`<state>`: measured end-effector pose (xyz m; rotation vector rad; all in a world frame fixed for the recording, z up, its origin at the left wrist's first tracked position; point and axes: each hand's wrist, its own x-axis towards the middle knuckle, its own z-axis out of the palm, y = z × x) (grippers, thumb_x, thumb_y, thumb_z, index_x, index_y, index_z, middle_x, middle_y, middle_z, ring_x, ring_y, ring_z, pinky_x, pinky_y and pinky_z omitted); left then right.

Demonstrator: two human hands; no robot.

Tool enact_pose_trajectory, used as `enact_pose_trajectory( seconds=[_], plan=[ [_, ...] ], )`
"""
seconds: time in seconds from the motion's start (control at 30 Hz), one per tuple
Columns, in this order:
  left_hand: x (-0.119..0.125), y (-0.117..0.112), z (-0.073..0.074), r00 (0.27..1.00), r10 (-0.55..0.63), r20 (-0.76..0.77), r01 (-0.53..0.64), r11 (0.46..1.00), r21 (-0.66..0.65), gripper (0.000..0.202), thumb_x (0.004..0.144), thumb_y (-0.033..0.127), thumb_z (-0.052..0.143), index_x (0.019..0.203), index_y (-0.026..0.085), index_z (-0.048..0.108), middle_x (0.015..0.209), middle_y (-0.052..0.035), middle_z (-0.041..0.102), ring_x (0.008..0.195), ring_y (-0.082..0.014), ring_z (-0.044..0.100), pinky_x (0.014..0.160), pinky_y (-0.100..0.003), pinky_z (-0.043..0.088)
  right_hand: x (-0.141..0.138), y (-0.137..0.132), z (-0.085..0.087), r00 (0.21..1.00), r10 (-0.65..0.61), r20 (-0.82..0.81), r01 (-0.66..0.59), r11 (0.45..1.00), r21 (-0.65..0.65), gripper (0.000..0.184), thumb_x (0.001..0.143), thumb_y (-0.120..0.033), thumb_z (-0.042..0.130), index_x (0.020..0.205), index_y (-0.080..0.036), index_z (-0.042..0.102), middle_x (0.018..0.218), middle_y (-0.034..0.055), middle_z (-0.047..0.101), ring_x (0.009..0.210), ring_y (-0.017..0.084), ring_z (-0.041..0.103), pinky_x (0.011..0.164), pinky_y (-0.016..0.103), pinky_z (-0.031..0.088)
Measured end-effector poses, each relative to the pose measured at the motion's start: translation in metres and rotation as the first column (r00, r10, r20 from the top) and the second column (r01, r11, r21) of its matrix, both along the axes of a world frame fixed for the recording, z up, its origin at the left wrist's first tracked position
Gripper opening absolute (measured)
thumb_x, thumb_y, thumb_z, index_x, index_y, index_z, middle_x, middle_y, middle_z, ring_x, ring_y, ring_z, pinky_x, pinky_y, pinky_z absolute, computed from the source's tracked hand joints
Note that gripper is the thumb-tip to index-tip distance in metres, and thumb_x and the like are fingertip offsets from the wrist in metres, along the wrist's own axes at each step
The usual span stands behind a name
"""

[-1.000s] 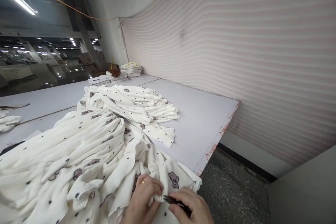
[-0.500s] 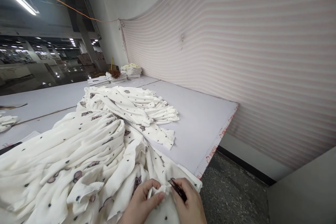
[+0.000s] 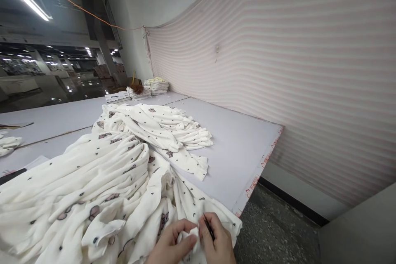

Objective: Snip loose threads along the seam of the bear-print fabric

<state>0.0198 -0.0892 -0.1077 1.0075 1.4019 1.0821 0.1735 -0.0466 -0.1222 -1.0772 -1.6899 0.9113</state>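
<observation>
A large heap of white fabric (image 3: 93, 185) printed with small dark hearts and pinkish figures lies over the near part of the table. At the bottom edge my left hand (image 3: 171, 245) pinches a fold of this fabric between thumb and fingers. Touching it on the right, my right hand (image 3: 216, 241) is closed round a small dark tool (image 3: 208, 227), thin and pointed, whose tip meets the pinched fold. A second pile of the same printed fabric (image 3: 157, 128) lies farther back on the table.
The pale grey table (image 3: 235, 148) ends at a right edge with red marks, above a dark speckled floor (image 3: 275, 231). A striped pink curtain (image 3: 278, 70) hangs behind. Stacks of folded cloth (image 3: 156, 85) stand at the far end. More white cloth (image 3: 8, 144) lies at left.
Both hands have slid lower in view and closer together. The dark tool, lying flat a second ago, now stands more upright against the pinched fold. The view has tilted up slightly.
</observation>
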Motion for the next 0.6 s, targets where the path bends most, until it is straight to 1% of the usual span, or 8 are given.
enact_pose_trajectory(
  seconds=[0.07, 0.13, 0.2, 0.27, 0.37, 0.43, 0.5, 0.6],
  plan=[
    [0.000, 0.001, -0.004, 1.000, 0.024, -0.016, -0.024, 0.999, 0.022, 0.038, 0.069, 0.053, 0.073, 0.085, 0.018, 0.071, 0.080, -0.0010, 0.060, 0.078, -0.0190, 0.051, 0.076, -0.029, 0.038, 0.002, 0.002, 0.008, 0.999, 0.003, -0.054, -0.005, 0.999, -0.035, 0.022, 0.090, -0.040, 0.052, 0.080, -0.021, 0.059, 0.067, 0.0002, 0.065, 0.063, 0.016, 0.064, 0.060, 0.019, 0.047],
    [0.001, 0.003, -0.007, 0.999, 0.038, -0.005, -0.037, 0.998, 0.049, 0.041, 0.070, 0.056, 0.071, 0.083, 0.018, 0.068, 0.077, -0.0003, 0.059, 0.076, -0.0185, 0.051, 0.074, -0.028, 0.039, 0.008, 0.002, 0.013, 0.996, 0.028, -0.086, -0.032, 0.999, -0.042, 0.017, 0.084, -0.038, 0.059, 0.088, -0.021, 0.064, 0.075, 0.0017, 0.069, 0.071, 0.018, 0.067, 0.066, 0.020, 0.050],
    [0.002, 0.005, -0.008, 0.999, 0.040, 0.019, -0.041, 0.997, 0.068, 0.043, 0.072, 0.059, 0.068, 0.085, 0.018, 0.066, 0.076, 0.0005, 0.057, 0.073, -0.0164, 0.050, 0.071, -0.027, 0.039, 0.016, 0.002, 0.013, 0.997, 0.041, -0.061, -0.044, 0.998, -0.049, 0.020, 0.080, -0.036, 0.063, 0.093, -0.023, 0.070, 0.083, 0.0041, 0.072, 0.079, 0.021, 0.068, 0.072, 0.023, 0.051],
    [0.002, 0.005, -0.009, 0.999, 0.027, 0.039, -0.030, 0.997, 0.078, 0.043, 0.073, 0.059, 0.067, 0.086, 0.018, 0.064, 0.076, 0.0011, 0.055, 0.071, -0.0147, 0.049, 0.069, -0.026, 0.039, 0.022, 0.000, 0.009, 0.997, 0.077, -0.021, -0.079, 0.992, -0.095, 0.020, 0.078, -0.036, 0.065, 0.090, -0.025, 0.075, 0.087, 0.0056, 0.075, 0.082, 0.023, 0.070, 0.075, 0.026, 0.052],
    [0.002, 0.006, -0.009, 0.999, -0.017, 0.047, 0.013, 0.996, 0.084, 0.042, 0.071, 0.056, 0.070, 0.082, 0.017, 0.065, 0.075, 0.0005, 0.055, 0.074, -0.0157, 0.050, 0.069, -0.026, 0.039, 0.024, 0.000, 0.001, 0.990, 0.142, -0.024, -0.144, 0.962, -0.232, 0.022, 0.074, -0.038, 0.069, 0.089, -0.027, 0.079, 0.091, 0.0053, 0.077, 0.085, 0.025, 0.071, 0.077, 0.030, 0.053],
    [0.001, 0.006, -0.008, 0.998, -0.032, 0.049, 0.028, 0.997, 0.074, 0.040, 0.070, 0.055, 0.072, 0.079, 0.016, 0.066, 0.074, -0.0003, 0.057, 0.075, -0.0168, 0.051, 0.070, -0.026, 0.040, 0.023, 0.002, 0.000, 0.985, 0.170, -0.037, -0.173, 0.942, -0.288, 0.023, 0.073, -0.039, 0.070, 0.090, -0.027, 0.079, 0.091, 0.0052, 0.078, 0.086, 0.026, 0.070, 0.076, 0.031, 0.054],
    [0.001, 0.007, -0.006, 0.998, -0.029, 0.058, 0.026, 0.998, 0.054, 0.040, 0.069, 0.055, 0.073, 0.077, 0.016, 0.066, 0.072, -0.0001, 0.059, 0.072, -0.0166, 0.052, 0.068, -0.026, 0.040, 0.023, 0.004, 0.004, 0.978, 0.203, -0.049, -0.208, 0.926, -0.314, 0.023, 0.073, -0.037, 0.070, 0.090, -0.025, 0.080, 0.091, 0.0057, 0.078, 0.088, 0.027, 0.070, 0.078, 0.032, 0.053],
    [0.002, 0.006, -0.004, 0.997, -0.021, 0.076, 0.019, 0.999, 0.029, 0.041, 0.066, 0.055, 0.074, 0.076, 0.016, 0.066, 0.071, -0.0002, 0.061, 0.071, -0.0168, 0.054, 0.068, -0.026, 0.042, 0.023, 0.008, 0.016, 0.958, 0.273, -0.085, -0.285, 0.888, -0.362, 0.023, 0.072, -0.031, 0.070, 0.091, -0.023, 0.080, 0.092, 0.0055, 0.078, 0.090, 0.028, 0.070, 0.081, 0.033, 0.052]
  ],
)
